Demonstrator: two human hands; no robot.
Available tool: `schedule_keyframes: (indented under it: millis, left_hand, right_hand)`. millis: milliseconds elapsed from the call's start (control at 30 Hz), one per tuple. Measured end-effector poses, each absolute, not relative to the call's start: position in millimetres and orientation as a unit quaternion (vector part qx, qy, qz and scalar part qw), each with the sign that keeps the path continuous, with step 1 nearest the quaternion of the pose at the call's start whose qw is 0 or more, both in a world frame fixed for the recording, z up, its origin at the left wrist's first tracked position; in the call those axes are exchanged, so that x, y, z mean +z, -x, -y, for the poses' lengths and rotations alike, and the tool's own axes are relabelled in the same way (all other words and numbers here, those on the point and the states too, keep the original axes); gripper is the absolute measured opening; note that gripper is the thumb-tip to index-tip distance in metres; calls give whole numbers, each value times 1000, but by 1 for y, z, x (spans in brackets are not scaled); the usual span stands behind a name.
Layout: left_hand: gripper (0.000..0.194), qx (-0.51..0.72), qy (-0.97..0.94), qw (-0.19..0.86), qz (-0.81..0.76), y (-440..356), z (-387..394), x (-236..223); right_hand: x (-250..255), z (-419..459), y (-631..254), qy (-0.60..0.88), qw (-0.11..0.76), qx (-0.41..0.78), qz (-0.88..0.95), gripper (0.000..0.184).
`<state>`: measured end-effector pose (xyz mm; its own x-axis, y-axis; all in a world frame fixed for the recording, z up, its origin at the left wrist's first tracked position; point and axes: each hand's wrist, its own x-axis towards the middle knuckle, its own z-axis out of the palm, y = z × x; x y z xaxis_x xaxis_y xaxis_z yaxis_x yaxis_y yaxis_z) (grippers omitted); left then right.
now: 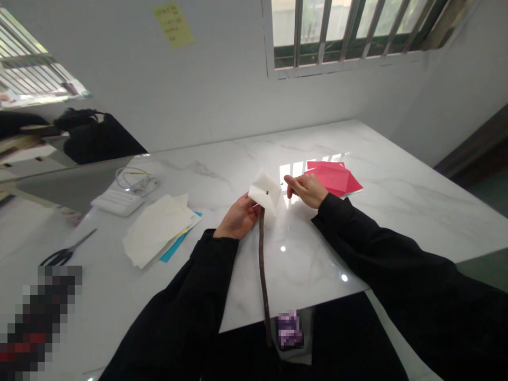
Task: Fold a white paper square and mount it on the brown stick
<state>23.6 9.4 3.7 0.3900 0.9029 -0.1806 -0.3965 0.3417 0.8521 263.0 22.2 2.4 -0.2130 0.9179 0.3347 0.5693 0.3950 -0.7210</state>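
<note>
A white folded-paper pinwheel (260, 185) with a small dark pin at its centre is at the top of a long brown stick (262, 264). My left hand (241, 218) is closed around the stick's upper end, just under the paper. The stick's lower end hangs past the table's front edge. To the right of the pinwheel, my right hand (307, 189) hovers with fingers curled, apart from the paper. Its fingertips are partly hidden, and whether they pinch anything small is unclear.
Red paper sheets (333, 177) lie behind my right hand. On the left are cream, yellow and blue sheets (159, 230), black-handled scissors (67, 253), a white box-like object (117, 202) and a coiled cable (137, 180). A yellow note (173, 24) hangs on the wall.
</note>
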Motion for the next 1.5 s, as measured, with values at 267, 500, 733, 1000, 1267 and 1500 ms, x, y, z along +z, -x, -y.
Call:
schedule_keyframes:
  millis: [267, 500, 733, 1000, 1267, 1500]
  left_hand:
    - [27, 441, -369, 746, -336, -22, -11, 1]
    - [22, 443, -380, 737, -341, -24, -13, -1]
    - [28, 438, -385, 745, -325, -24, -14, -1]
    - [25, 428, -394, 735, -347, -25, -10, 5]
    - [37, 431, -403, 736, -332, -25, -11, 1]
    - [28, 427, -399, 736, -341, -24, -11, 1]
  right_hand:
    - [3, -20, -261, 473, 427, 232, 735, 72]
    - [1, -23, -262, 518, 350, 230, 746, 82]
    - [4, -20, -260, 477, 427, 216, 737, 65]
    - [1, -23, -262, 507, 374, 219, 745, 78]
    - [9, -16, -260, 460, 423, 231, 745, 72]
    - [7, -20, -262, 513, 385, 217, 736, 86]
